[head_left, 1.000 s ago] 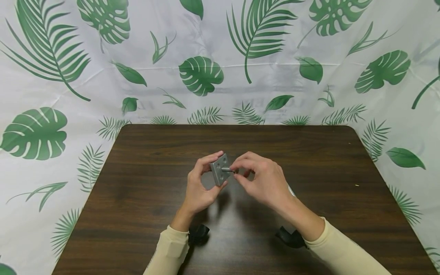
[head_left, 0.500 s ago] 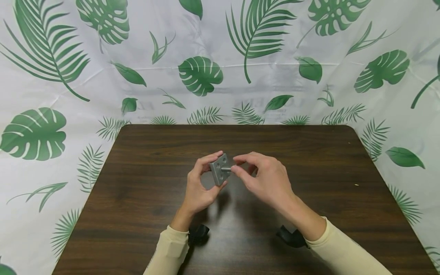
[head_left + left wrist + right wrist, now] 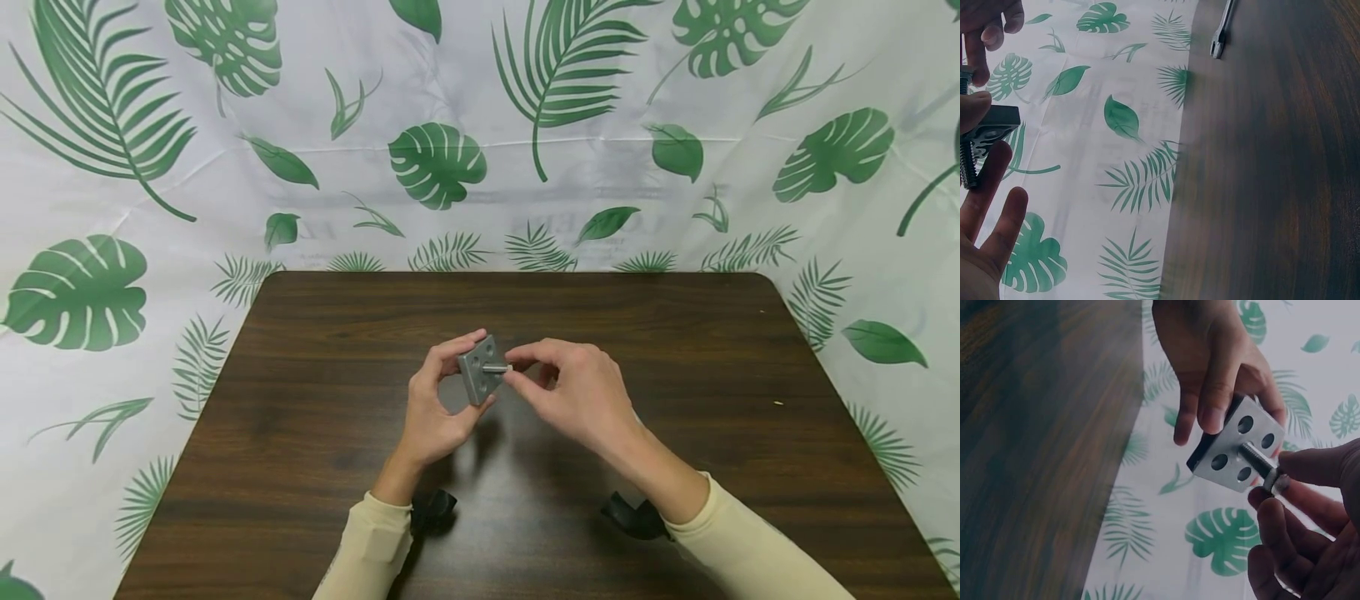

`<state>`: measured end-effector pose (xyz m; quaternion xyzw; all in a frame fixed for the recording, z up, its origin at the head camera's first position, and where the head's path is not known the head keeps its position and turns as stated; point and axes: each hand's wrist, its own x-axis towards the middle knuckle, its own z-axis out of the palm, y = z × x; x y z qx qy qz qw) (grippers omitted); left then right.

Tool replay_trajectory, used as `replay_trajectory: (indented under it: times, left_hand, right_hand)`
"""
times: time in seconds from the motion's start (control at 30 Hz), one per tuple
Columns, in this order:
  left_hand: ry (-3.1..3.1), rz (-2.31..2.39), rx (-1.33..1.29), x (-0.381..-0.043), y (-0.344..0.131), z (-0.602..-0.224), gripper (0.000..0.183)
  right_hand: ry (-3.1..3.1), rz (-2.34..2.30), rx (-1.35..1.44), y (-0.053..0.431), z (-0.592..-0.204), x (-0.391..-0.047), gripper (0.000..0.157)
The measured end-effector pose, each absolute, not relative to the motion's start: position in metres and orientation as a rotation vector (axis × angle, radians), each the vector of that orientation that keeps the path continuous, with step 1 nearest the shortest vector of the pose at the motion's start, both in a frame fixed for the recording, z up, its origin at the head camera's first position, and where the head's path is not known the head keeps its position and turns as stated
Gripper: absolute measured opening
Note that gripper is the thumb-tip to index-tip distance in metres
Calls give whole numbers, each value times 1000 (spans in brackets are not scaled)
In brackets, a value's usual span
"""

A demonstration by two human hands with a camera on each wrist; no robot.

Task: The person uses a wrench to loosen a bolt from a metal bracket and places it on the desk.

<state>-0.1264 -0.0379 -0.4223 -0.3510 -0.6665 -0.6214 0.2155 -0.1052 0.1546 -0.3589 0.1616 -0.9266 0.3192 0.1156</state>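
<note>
My left hand point(image 3: 438, 412) holds a grey square metal plate point(image 3: 472, 383) by its edges, thumb below and fingers above, tilted over the table. Several round holes show in the plate's face point(image 3: 1217, 447) in the right wrist view. From its middle a threaded bolt point(image 3: 1256, 460) sticks out toward my right hand point(image 3: 581, 387). Thumb and fingers of that hand pinch the bolt's head point(image 3: 1277, 483). In the left wrist view the bolt's threaded end point(image 3: 968, 167) comes out on the plate's other side.
Both hands are above a dark wood table point(image 3: 337, 333). A metal tool with a forked end point(image 3: 1217, 47), like a wrench, lies on it in the left wrist view. Black pieces point(image 3: 432, 510) sit at both wrists. Behind hangs a white leaf-print sheet point(image 3: 337, 179).
My right fingers have shifted around the bolt's head: they spread half a second ago and now close on it again. The left hand and plate have stayed in place.
</note>
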Motion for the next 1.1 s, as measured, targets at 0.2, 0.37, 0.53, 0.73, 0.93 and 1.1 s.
replay_trajectory:
  times: [0.2,0.37,0.53,0.73,0.93,1.1]
  left_hand:
    - [-1841,-1724,-971,-127,-38,-422,64]
    - [-1839,-1730,-972,-127,-38,-421,63]
    - [-1844,-1731,-971,-127,-39,-421,64]
    - [-1854,-1729,-965,-127,-39,-420,64]
    - [-1857,-1722,-960,-127,-39,-419,64]
    - [-1860,-1722,-968,-126,-40,-421,63]
  right_hand:
    - [-2645,927,614,155,-361,-106,20]
    - [-2615,937,669,155,-360,-106,20]
    - [-2617,941,661,157,-360,-105,28]
    - [-2646,948,525,157,-357,-105,27]
    - [-2776,936,370,154,-356,-106,25]
    - [-2805,975,374,153,-357,-107,22]
